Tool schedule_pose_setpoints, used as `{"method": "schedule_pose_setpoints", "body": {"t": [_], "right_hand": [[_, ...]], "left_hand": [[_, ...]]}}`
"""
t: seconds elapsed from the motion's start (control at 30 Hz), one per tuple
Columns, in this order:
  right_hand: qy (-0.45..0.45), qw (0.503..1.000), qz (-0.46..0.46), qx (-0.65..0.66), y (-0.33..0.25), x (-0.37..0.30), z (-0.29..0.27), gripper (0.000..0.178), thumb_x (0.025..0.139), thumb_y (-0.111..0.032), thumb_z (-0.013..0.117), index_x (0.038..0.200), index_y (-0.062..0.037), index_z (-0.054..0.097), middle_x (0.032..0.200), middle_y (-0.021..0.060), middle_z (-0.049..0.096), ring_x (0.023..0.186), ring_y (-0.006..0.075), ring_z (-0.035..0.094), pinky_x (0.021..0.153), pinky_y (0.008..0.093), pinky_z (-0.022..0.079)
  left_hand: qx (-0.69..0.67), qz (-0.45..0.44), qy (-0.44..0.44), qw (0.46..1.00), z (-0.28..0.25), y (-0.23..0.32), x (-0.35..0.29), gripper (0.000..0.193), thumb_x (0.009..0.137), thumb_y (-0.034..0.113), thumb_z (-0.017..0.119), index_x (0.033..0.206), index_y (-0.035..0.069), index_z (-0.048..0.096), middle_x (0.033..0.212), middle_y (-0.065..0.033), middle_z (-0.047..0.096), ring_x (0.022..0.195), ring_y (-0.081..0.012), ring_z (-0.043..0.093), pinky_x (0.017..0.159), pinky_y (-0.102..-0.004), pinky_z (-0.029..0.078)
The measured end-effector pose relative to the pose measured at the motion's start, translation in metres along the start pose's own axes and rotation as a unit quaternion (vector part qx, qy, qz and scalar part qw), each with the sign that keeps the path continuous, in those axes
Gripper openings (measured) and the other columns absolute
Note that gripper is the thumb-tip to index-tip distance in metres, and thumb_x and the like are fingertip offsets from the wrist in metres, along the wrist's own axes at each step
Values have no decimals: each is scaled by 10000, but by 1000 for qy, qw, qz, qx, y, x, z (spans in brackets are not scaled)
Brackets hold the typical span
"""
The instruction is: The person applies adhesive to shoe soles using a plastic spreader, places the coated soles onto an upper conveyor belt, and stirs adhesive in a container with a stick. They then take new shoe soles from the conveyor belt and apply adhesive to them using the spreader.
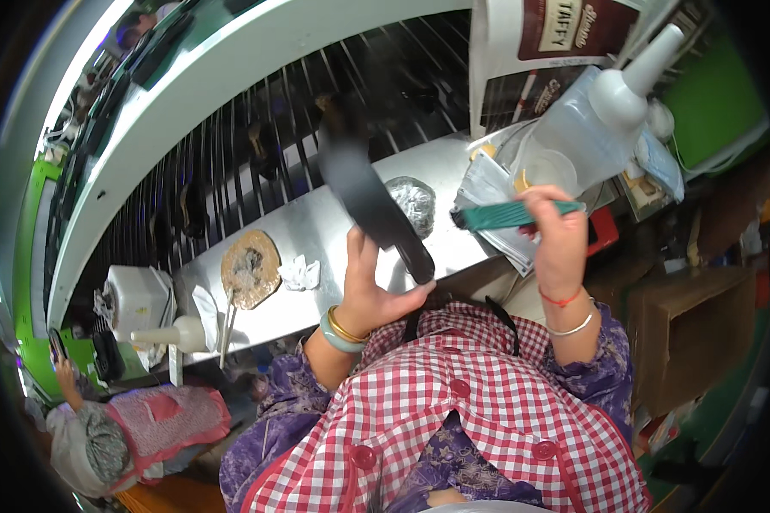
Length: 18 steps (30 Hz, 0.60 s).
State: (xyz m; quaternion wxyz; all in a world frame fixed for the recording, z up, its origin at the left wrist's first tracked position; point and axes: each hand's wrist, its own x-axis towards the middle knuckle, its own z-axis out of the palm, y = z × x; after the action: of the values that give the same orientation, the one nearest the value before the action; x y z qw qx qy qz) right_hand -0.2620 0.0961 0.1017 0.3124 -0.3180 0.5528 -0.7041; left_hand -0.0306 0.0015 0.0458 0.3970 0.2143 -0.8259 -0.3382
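Gripping the green tool (pixel 513 215), our right fingers (pixel 549 205) point it leftward. Our left fingers (pixel 356 248) hold the black piece (pixel 378 209) — slanted, apart.

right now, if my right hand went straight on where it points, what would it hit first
Probably the lower end of the white-spouted translucent bottle, which appears just beyond the right hand, though depth is unclear in this single view.

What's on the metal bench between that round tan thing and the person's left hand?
A crumpled white wad lies on the metal bench between the round tan thing and the left hand, as the head view shows.
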Motion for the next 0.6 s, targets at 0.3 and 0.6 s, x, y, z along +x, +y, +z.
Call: {"method": "schedule_pose_setpoints", "body": {"t": [0.3, 0.6], "right_hand": [[-265, 962, 44, 55, -22, 22, 58, 182, 871, -52, 618, 1039, 16, 640, 991, 89, 657, 817, 139, 653, 674, 206, 494], [-345, 937, 43, -26, -7, 13, 98, 165, 834, -18, 647, 994, 10, 676, 941, 63, 656, 825, 105, 600, 721, 210, 473]], "left_hand": [[-791, -316, -8, 524, -23, 10, -12, 809, 893, 667, 255, 1320, 1, 423, 1069, -265, 571, 757, -325, 617, 755, -459, 525], [-867, -317, 0, 386, -7, 0, -23, 839, 861, 694, 326, 1319, -1, 430, 1082, -318, 551, 810, -351, 627, 798, -472, 526]]}}
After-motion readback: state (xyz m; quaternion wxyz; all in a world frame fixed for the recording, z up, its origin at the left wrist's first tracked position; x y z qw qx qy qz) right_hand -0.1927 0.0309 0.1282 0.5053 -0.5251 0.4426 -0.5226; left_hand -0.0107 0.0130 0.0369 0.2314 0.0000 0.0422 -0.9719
